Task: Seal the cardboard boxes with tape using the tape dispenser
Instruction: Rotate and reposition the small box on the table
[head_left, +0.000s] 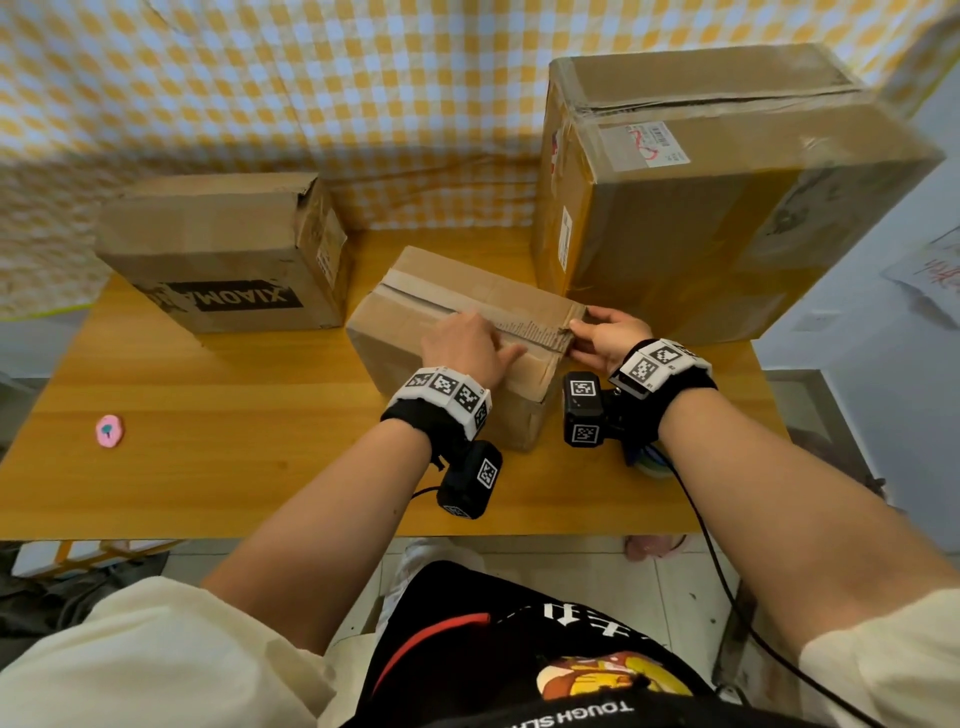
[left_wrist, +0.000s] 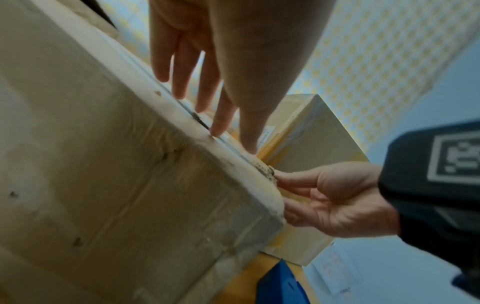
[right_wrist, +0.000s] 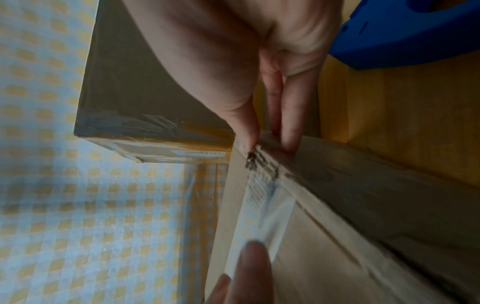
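A small cardboard box (head_left: 410, 322) lies in the middle of the wooden table (head_left: 208, 467), with a strip of tape (head_left: 524, 330) running along its top seam. My left hand (head_left: 462, 345) lies flat on the box top, its straight fingers (left_wrist: 179, 82) pressing on the tape. My right hand (head_left: 597, 332) is at the box's right edge, where thumb and fingers (right_wrist: 288, 139) pinch the tape end (right_wrist: 253, 158) over the edge. The blue tape dispenser (right_wrist: 405, 37) rests on the table beside the box, under my right wrist, held by neither hand; the head view mostly hides it.
A large taped box (head_left: 727, 192) stands close behind my right hand. Another cardboard box with black lettering (head_left: 223, 249) sits at the back left. A small pink object (head_left: 109, 430) lies near the table's left front. A checked cloth (head_left: 363, 104) hangs behind.
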